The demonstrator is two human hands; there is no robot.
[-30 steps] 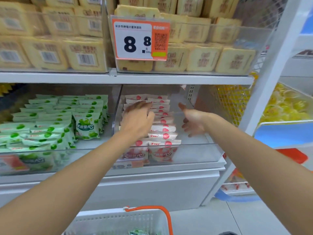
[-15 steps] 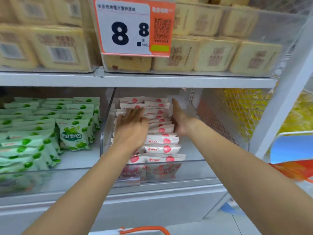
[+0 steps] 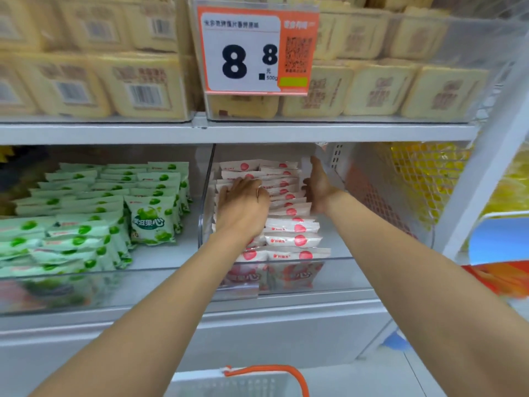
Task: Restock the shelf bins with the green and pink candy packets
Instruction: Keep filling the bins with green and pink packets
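Pink candy packets (image 3: 292, 226) stand in 2 columns running front to back in the right-hand clear bin (image 3: 372, 258). The left hand (image 3: 243, 209) lies flat on the left column and the right hand (image 3: 319, 190) stands edge-on against the right column's outer side, both with fingers straight and gripping nothing. The row's long axis points away from the body, so squaring it likely means pressing inward, with bare bin floor right of the right hand, green candy packets (image 3: 148, 222) in the left bin, a shelf (image 3: 114, 133) close overhead and a basket (image 3: 246, 385) below.
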